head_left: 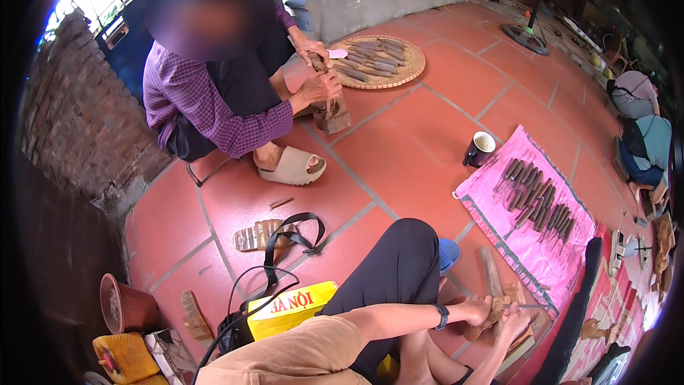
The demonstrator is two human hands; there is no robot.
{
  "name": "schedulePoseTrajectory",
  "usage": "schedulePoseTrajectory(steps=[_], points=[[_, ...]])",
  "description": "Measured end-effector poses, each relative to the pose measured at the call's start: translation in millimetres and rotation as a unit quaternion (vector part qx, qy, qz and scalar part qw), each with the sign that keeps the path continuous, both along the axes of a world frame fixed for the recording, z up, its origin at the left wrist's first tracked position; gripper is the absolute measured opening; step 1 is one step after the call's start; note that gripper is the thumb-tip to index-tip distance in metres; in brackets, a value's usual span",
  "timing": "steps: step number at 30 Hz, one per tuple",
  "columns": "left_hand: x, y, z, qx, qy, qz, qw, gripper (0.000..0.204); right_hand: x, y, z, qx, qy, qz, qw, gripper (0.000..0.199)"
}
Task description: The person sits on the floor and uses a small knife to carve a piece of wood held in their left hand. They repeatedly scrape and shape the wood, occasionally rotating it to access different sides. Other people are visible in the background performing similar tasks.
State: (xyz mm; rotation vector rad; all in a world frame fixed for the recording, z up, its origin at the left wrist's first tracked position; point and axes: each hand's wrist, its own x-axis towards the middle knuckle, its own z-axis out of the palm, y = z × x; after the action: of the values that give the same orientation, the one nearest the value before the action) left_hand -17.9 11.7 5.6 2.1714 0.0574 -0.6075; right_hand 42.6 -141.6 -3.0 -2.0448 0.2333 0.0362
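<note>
Wooden and brown, a small piece [498, 307] sits in the closed grip of the left hand [478, 309]; the right hand [514, 324] clasps a thin tool [534, 306] just beside it, contact unclear. Both hands are near a pink cloth [486, 190] bearing dark sticks [531, 194].

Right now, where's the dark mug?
In the head view, the dark mug is right of centre, on the red tiled floor, just beside the upper-left edge of the pink cloth.
</note>
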Motion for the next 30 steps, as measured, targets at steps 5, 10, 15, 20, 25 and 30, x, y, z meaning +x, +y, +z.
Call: schedulePoseTrajectory(steps=[5,10,15,20,25,30], points=[[0.9,-2.0,0.2,0.009,0.01,-0.003,1.0,0.087,4.7,-1.9,-3.2,0.032,0.002,-0.011,0.999,0.018],[0.4,0.1,-1.3,0.008,-0.01,-0.002,1.0,0.087,3.8,-10.1,-8.4,0.055,0.002,-0.024,0.998,0.015],[1.8,-0.4,-2.3,0.006,-0.016,-0.008,1.0,0.082,-13.9,8.7,5.7,0.006,-0.033,-0.008,0.999,0.015],[1.9,-0.2,1.3,-0.002,0.003,0.002,1.0,0.084,-16.8,1.8,3.2,0.071,-0.02,-0.011,0.997,0.012],[2.6,0.4,-3.8,0.014,-0.017,-0.013,1.0,0.082,-8.9,4.7,11.1,0.113,-0.001,0.016,0.993,0.01],[-3.8,-2.3,0.3,0.018,0.0,-0.02,1.0,0.083,-13.1,-12.4,-8.3,0.197,0.005,0.017,0.98,0.018]])
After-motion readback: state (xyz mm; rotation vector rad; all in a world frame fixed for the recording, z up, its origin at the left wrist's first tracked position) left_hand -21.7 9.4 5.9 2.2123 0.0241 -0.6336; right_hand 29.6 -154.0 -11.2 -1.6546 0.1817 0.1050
